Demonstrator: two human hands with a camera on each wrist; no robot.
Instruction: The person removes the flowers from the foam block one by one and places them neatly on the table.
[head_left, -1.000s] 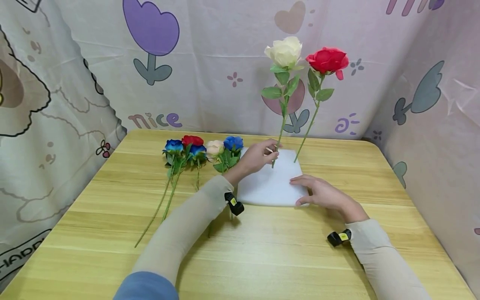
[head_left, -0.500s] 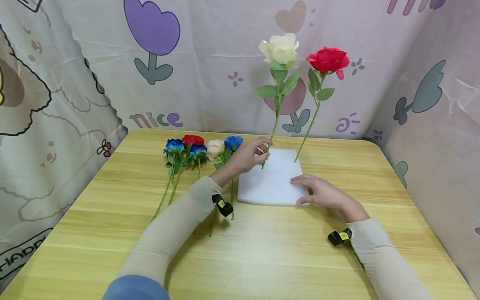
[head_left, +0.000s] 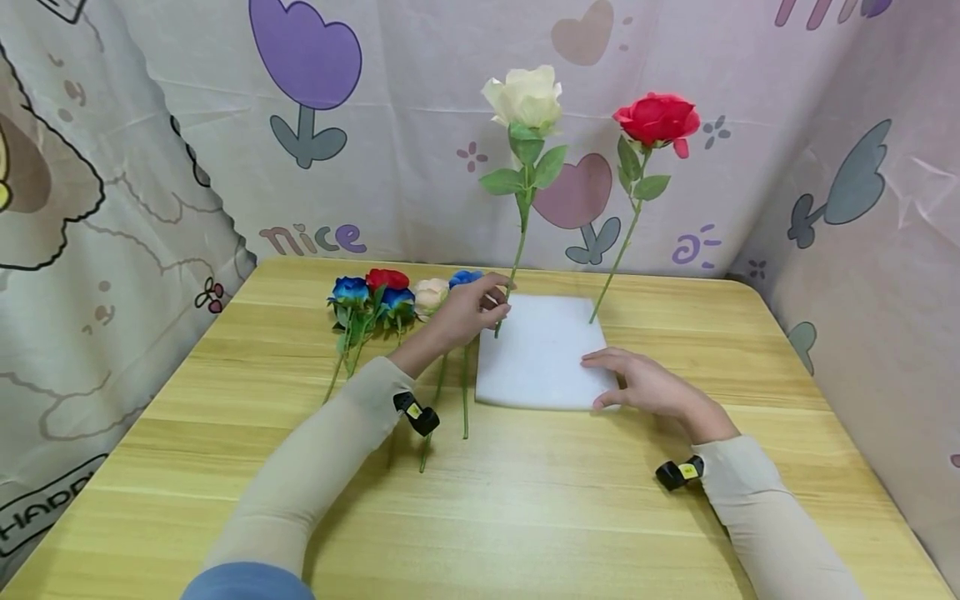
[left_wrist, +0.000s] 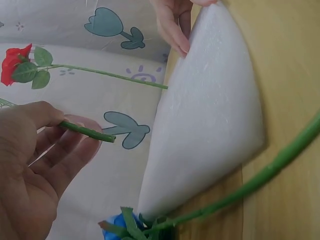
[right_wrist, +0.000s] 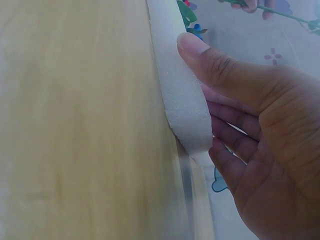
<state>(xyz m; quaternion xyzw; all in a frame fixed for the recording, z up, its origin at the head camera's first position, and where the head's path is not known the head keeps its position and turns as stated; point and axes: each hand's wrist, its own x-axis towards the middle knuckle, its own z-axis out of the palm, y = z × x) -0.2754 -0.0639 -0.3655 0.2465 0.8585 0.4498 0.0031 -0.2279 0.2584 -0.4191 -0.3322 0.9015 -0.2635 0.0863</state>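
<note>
My left hand (head_left: 467, 315) pinches the lower stem of a white artificial rose (head_left: 525, 102) and holds it upright over the left edge of a white foam block (head_left: 543, 367). The cut stem end (left_wrist: 107, 137) shows free in the left wrist view, apart from the foam. A red rose (head_left: 657, 121) stands in the back right of the block, leaning right. My right hand (head_left: 648, 385) holds the block at its front right corner, thumb (right_wrist: 192, 45) on one side and fingers on the other.
Left of the block lie several more roses: a blue rose (head_left: 349, 290), a red rose (head_left: 387, 279), a pale pink rose (head_left: 431, 296) and another blue rose (head_left: 465, 277), partly behind my left hand. Printed cloth (head_left: 420, 192) hangs behind the wooden table (head_left: 525, 500).
My left hand has moved left with the white rose, from over the middle of the foam block to its left edge. The right hand and the standing red rose have stayed in place.
</note>
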